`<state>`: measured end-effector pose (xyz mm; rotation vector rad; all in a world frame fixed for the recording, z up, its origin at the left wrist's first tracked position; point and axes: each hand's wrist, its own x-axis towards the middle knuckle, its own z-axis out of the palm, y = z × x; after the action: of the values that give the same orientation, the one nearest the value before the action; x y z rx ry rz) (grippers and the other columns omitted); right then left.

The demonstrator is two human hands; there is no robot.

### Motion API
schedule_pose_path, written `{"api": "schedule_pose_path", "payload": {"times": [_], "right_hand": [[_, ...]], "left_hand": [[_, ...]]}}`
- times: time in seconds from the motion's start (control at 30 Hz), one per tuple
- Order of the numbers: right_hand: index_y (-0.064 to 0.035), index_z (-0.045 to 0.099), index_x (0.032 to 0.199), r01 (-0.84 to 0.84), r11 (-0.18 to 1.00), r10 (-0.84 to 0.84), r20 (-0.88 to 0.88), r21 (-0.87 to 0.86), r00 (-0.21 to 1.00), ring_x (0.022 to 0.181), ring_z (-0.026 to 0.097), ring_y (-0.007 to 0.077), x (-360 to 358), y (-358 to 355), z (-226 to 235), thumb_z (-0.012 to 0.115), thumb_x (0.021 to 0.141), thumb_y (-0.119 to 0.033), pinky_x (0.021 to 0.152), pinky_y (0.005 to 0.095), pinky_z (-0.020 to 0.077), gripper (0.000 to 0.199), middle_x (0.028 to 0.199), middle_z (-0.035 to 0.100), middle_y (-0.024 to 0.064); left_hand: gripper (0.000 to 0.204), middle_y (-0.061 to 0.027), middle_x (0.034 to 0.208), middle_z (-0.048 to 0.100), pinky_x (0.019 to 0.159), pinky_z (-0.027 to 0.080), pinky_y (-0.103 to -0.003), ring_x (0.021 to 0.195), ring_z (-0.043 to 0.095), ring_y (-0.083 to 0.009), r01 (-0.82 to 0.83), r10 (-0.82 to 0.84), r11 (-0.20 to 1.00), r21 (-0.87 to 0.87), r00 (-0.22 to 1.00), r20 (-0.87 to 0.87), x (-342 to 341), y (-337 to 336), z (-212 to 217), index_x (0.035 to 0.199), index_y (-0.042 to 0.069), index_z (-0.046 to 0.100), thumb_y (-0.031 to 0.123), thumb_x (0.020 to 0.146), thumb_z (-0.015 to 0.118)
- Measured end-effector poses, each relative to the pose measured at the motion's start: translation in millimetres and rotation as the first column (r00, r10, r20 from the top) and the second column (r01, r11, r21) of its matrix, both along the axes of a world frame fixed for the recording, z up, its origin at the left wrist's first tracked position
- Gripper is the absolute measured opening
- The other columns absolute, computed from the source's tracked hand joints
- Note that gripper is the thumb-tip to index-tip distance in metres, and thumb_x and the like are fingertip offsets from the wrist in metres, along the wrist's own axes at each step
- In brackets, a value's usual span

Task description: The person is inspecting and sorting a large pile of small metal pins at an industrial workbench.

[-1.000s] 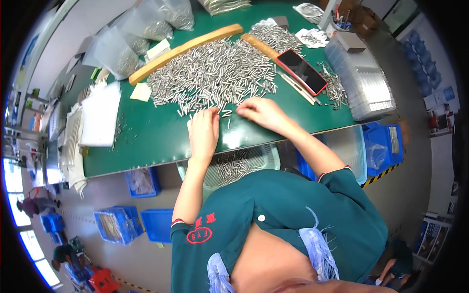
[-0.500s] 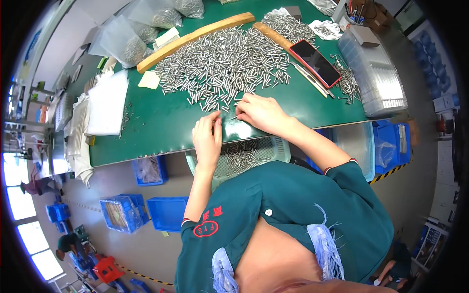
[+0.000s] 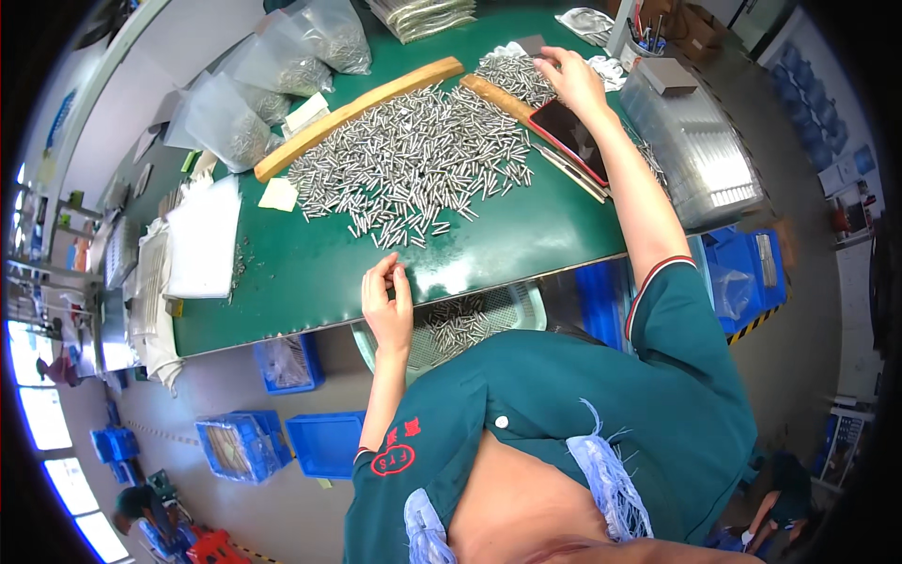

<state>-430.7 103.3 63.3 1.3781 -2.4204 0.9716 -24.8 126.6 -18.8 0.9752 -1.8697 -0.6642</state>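
A wide pile of small metal pins (image 3: pixel 404 155) is spread over the green table (image 3: pixel 329 273). Close to the front edge, my left hand (image 3: pixel 387 305) has its fingers curled in and the thumb near the index finger; whatever they hold, if anything, is too small to make out. My right hand (image 3: pixel 573 80) is stretched to the far right, over the edge of a smaller pin pile (image 3: pixel 512 75). Its fingers are bent and apart, and no pin shows between them. Below my right forearm lies a red-edged phone (image 3: pixel 568 136).
Wooden bars (image 3: pixel 366 113) border the big pile. Plastic bags of pins (image 3: pixel 225 122) stand at the back left. A clear plastic box (image 3: pixel 691 141) sits at the right. Pen-like tools (image 3: pixel 568 171) lie beside the phone. Under the table edge is a green basket (image 3: pixel 526 310) holding pins.
My right hand has moved from the near edge of the big pile to the smaller pile at the far right. My left hand stays near the front edge. The view has shifted slightly.
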Motion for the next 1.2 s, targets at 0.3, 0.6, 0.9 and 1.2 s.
{"api": "schedule_pose_path", "payload": {"times": [0.3,0.6,0.9,1.2], "right_hand": [[-0.0069,0.065,0.107,-0.652,0.757,0.575,0.518,-0.043,0.633,0.088,0.061,0.015,149.5,72.5,-14.5,0.064,0.087,-0.023,0.078,0.0287,0.0483,0.026,0.098,0.064,0.0052],[-0.0127,0.064,0.103,-0.569,0.812,0.544,0.183,0.13,0.819,0.091,0.06,0.023,212.1,71.1,-50.4,0.064,0.082,-0.021,0.075,0.037,0.0504,0.022,0.093,0.056,0.0051],[-0.0101,0.061,0.089,-0.525,0.835,0.513,0.112,0.164,0.851,0.086,0.061,0.0212,208.2,83.5,-55.6,0.068,0.079,-0.021,0.071,0.0365,0.0499,0.016,0.089,0.056,0.0036],[-0.001,0.066,0.093,-0.807,0.583,0.38,0.909,-0.093,0.17,0.077,0.062,0.013,155.9,170.5,-13.8,0.066,0.087,-0.023,0.069,0.0275,0.0492,0.023,0.086,0.066,0.0065]], "left_hand": [[0.013,-0.0077,0.091,0.063,0.073,0.047,-0.026,0.082,0.061,-0.0157,0.051,-0.038,0.988,0.149,0.996,-0.084,10.8,-3.3,14.2,0.101,0.002,0.064,0.007,0.09,0.059],[0.019,-0.0054,0.091,0.057,0.076,0.04,-0.04,0.09,0.053,-0.0255,0.047,0.114,0.96,-0.276,0.837,0.536,-43.0,-24.2,22.4,0.097,0.012,0.065,0.021,0.08,0.068],[0.016,-0.0046,0.092,0.056,0.077,0.038,-0.039,0.09,0.052,-0.0247,0.105,0.02,0.975,-0.196,0.836,0.548,-28.6,-10.9,20.6,0.092,0.011,0.064,0.018,0.078,0.069],[0.018,-0.0033,0.092,0.055,0.078,0.037,-0.039,0.089,0.05,-0.0231,0.13,-0.023,0.976,-0.174,0.857,0.514,-17.9,-4.6,18.4,0.095,0.012,0.064,0.019,0.079,0.07]]}}
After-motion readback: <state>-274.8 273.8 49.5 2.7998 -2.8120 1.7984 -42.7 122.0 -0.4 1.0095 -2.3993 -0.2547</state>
